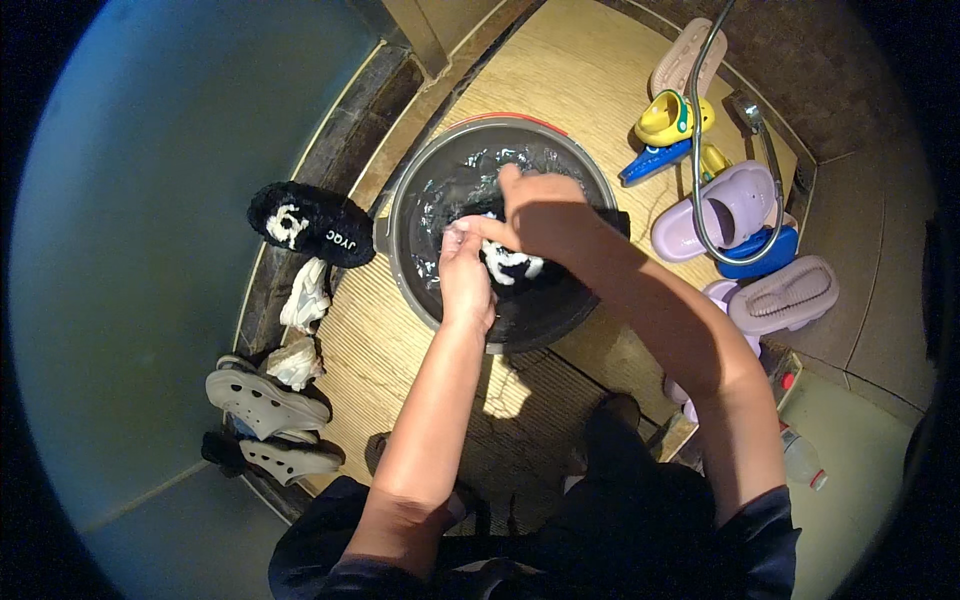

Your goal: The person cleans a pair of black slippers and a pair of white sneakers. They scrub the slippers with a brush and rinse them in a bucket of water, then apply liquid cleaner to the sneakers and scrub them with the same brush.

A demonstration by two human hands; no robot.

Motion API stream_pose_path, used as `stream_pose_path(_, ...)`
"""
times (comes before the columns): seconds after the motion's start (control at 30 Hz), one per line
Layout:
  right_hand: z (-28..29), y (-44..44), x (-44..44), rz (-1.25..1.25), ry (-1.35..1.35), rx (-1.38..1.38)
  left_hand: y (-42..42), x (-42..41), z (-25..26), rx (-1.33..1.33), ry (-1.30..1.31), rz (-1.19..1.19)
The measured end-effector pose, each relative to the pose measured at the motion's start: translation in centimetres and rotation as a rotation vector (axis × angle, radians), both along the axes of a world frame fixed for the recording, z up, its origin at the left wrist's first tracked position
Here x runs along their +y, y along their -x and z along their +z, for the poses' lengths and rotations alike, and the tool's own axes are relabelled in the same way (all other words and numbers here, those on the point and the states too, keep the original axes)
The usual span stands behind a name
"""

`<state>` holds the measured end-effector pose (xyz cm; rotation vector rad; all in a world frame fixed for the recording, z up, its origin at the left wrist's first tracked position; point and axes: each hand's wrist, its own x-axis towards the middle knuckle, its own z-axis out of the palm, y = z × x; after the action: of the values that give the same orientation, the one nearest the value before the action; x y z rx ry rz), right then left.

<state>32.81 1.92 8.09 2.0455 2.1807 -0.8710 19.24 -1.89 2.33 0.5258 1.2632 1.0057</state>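
A round dark grey basin (401, 281) with rippling water stands before me. In it lies a black furry thing with a white patch (514, 266), which looks like a slipper; my hands partly cover it. My left hand (466, 281) is over the basin's left half, its fingertips meeting the extended finger of my right hand (541, 199). The right thumb points up and away. Whether anything small is between the fingers cannot be made out. Outside the basin's left rim, a black furry slipper (311, 225) with a white patch and white lettering leans on the dark ledge.
White shoes (306, 296) and grey clogs (266, 397) line the left ledge. At right lie a yellow clog (666, 120), a lilac slide (716, 214), a mauve slide (784, 296) and a metal shower hose (699, 150). A plastic bottle (802, 457) lies lower right.
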Motion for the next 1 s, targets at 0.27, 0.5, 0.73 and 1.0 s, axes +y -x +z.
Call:
stream_pose_path(0.27,-2.0,-1.3,-3.4,-0.139,-0.006,0.598,-1.3,0.6,0.5,0.119,-0.271,0.037)
stream_pose_path(0.5,-3.9,-0.2,-4.0,-0.164,-0.190,0.476,-2.0,1.4,-0.1,0.312,-0.255,0.112)
stream_pose_path(0.73,-5.3,-0.6,-4.0,-0.336,-0.131,0.551,-1.2,1.4,-1.2,0.671,-0.375,-0.088)
stream_pose_path(1.0,-9.0,-0.6,-5.0,-0.074,-0.687,0.168,0.7,-0.4,0.6,0.042,0.231,-0.035)
